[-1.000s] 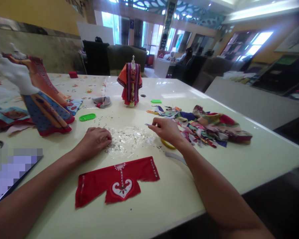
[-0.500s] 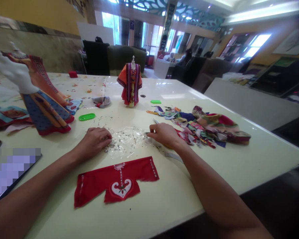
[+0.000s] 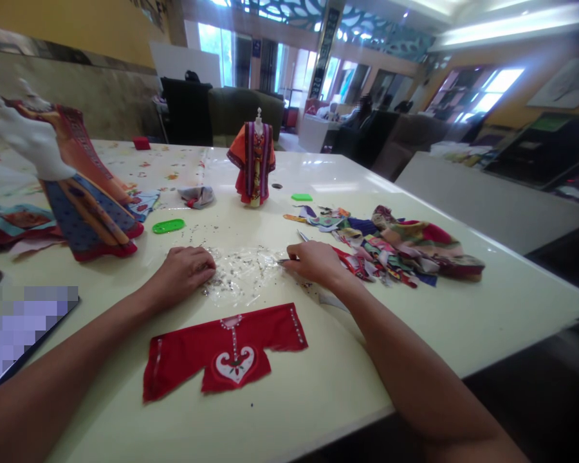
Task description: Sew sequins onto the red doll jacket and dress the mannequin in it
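With the right hand [image 3: 313, 260] pinching slim silvery metal tweezers [image 3: 302, 235] by small shiny beads [image 3: 229, 273] on a crinkled clear plastic sheet [image 3: 246, 292], beyond the flat red cloth garment [image 3: 183, 360], a light squeeze seems best, the curled left hand [image 3: 188, 273], contents unclear, steadying the sheet's left side.

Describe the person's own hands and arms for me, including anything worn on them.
The left hand and right hand are bare, with no gloves. The left forearm and right forearm are bare too: no sleeve, watch or bracelet shows on either. Rings and nail details are too small to tell.
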